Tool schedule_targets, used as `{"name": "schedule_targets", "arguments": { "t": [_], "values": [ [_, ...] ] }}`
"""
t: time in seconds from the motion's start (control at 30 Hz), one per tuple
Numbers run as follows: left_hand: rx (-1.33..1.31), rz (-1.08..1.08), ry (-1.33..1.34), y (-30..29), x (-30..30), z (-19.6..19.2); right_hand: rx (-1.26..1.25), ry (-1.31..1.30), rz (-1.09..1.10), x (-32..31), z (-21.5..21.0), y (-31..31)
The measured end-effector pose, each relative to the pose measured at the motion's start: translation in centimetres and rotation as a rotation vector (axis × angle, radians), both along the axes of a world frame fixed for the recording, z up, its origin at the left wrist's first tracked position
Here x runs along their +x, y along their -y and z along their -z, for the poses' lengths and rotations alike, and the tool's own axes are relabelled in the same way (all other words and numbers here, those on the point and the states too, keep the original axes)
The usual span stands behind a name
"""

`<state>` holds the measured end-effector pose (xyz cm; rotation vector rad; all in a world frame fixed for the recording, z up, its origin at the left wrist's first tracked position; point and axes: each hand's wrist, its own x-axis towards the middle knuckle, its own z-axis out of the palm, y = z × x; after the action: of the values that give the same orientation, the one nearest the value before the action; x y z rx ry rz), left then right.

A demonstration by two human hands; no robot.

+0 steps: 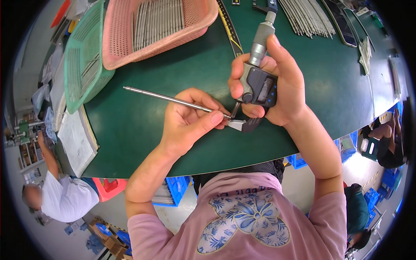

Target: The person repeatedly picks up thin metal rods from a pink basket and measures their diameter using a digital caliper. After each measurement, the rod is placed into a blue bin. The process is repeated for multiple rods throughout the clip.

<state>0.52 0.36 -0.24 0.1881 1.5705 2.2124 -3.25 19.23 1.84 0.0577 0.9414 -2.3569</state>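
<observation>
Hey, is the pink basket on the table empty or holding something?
Not empty: the pink basket holds thin metal rods, lying side by side and visible through its open top.

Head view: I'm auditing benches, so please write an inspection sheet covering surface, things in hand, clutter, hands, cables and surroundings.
Surface: green tabletop, with curved near edge.
Things in hand: slim metal rod, its right end at the measuring gap of the micrometer.
Clutter: pink basket of rods, green basket, ruler, rod pile, booklet.
Hands: left hand pinches the rod; right hand grips the micrometer.
Cables: nothing clearly seen.
Surroundings: person at left, blue crate below the tabletop.
</observation>
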Motion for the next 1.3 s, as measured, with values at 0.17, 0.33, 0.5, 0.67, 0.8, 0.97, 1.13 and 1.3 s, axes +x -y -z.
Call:
{"name": "schedule_targets", "arguments": {
  "t": [0.17, 0.33, 0.5, 0.67, 0.8, 0.97, 1.13, 1.3],
  "values": [
    [0.052, -0.022, 0.031, -0.11, -0.01, -0.23, 0.052, -0.006, 0.007, -0.02, -0.1, 0.02],
    [0.02, -0.018, 0.056, -0.06, -0.17, -0.45, 0.049, -0.02, 0.001, -0.06, -0.04, -0.07],
    [0.034, -0.003, 0.065, 0.15, -0.3, -0.19, 0.046, -0.023, -0.003, 0.03, -0.07, -0.06],
    [0.091, 0.014, 0.043, 0.34, -0.37, -0.09, -0.05, 0.064, -0.033, -0.12, 0.0, -0.1],
    [0.122, 0.044, 0.038, 0.51, -0.5, 0.15, -0.075, 0.067, -0.042, -0.12, 0.16, -0.26],
    [0.125, 0.051, 0.048, 0.51, -0.49, 0.12, -0.054, 0.05, -0.048, -0.11, 0.17, -0.24],
    [0.129, 0.052, 0.039, 0.45, -0.48, 0.16, -0.058, 0.056, -0.044, -0.11, 0.2, -0.17],
    [0.121, 0.058, 0.037, 0.46, -0.44, 0.16, -0.016, 0.061, -0.043, -0.14, 0.08, -0.19]
  ]
}}
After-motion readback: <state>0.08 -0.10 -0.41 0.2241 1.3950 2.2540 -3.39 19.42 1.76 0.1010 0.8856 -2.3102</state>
